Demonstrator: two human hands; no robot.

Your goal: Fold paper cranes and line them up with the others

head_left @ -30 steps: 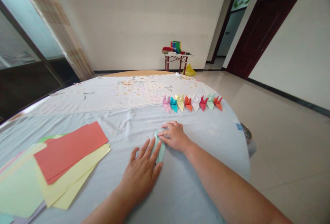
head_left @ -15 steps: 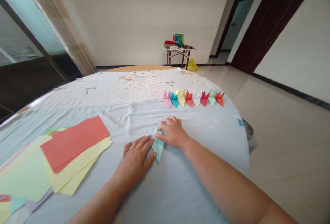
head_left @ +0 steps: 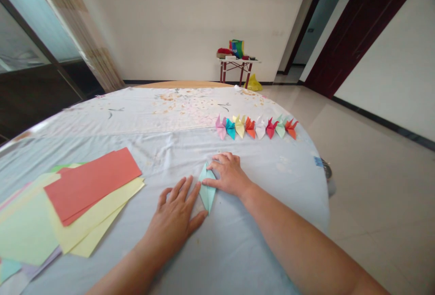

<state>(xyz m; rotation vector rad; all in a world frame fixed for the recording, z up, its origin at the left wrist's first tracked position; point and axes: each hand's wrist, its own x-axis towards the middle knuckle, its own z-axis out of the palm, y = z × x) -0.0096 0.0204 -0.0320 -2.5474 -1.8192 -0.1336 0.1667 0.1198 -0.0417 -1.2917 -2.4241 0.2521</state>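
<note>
A folded light teal paper piece (head_left: 207, 188), kite-shaped, lies flat on the pale blue cloth of the round table (head_left: 238, 240). My left hand (head_left: 175, 215) lies flat with fingers spread, its fingertips pressing the paper's left edge. My right hand (head_left: 228, 175) rests on the paper's upper right side, fingers curled and pressing down on it. A row of several coloured paper cranes (head_left: 256, 127) stands beyond my right hand.
A stack of loose coloured sheets (head_left: 71, 204), a red one on top of yellow and green ones, lies at the left. The table's edge drops away at the right to a tiled floor. A small red-legged table (head_left: 236, 66) stands by the far wall.
My left hand slid off the teal paper to its left edge, uncovering more of it. My right hand stayed on the paper. The view shifted slightly.
</note>
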